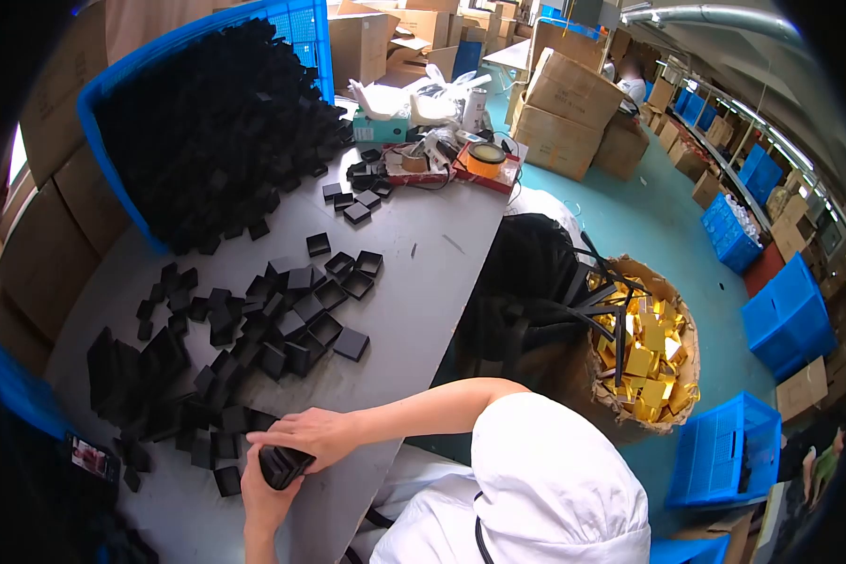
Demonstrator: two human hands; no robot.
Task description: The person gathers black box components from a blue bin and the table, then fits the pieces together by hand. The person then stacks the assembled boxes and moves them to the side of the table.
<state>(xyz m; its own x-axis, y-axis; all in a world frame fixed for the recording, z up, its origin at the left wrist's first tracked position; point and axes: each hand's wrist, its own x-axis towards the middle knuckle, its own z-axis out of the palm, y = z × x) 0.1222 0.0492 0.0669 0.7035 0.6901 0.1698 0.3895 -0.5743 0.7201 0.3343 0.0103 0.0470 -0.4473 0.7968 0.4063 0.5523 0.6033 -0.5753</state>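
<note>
Near the table's front edge, my left hand is closed round a small dark bundle of black boxes, thumb and fingers on its sides. My right hand reaches in from the right and grips the same boxes from above, its fingers bent over the top. The hands partly cover them, so how many there are cannot be made out. Just beyond the hands lies a loose pile of small square black boxes, some with the open side up. Several of them lie close to my left hand.
A blue crate heaped with black boxes stands at the table's back left. Tape and a red tray lie at the far end. Right of the table are a black bag and a carton of gold boxes. A phone is at left.
</note>
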